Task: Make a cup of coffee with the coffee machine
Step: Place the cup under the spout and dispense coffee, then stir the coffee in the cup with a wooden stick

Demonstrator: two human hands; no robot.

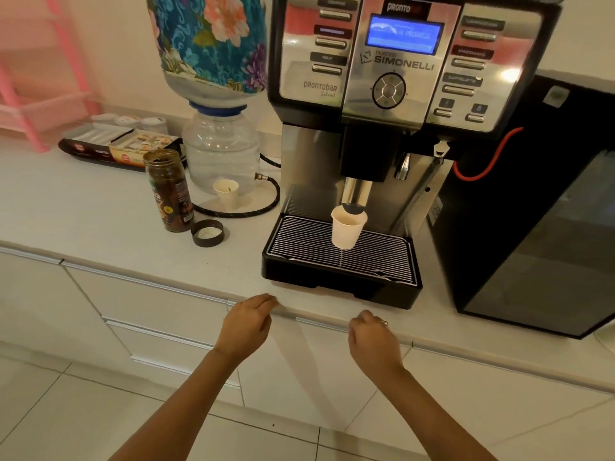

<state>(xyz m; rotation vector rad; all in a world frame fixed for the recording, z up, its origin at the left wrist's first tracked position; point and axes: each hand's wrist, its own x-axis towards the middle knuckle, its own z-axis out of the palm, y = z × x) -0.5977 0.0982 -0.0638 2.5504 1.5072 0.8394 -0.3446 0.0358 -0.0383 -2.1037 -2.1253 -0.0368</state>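
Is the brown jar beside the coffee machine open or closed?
Open. The brown jar stands upright with its mouth uncovered, and its black lid lies on the counter beside it.

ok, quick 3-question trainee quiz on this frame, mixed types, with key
1. True or false: the cup stands on the drip tray under the spout.
2. The jar by the machine is: A) capped B) open, lid beside it C) lying down.
3. What does the left hand or right hand hold?

Key: 1 true; 2 B; 3 nothing, both hang by the counter edge.
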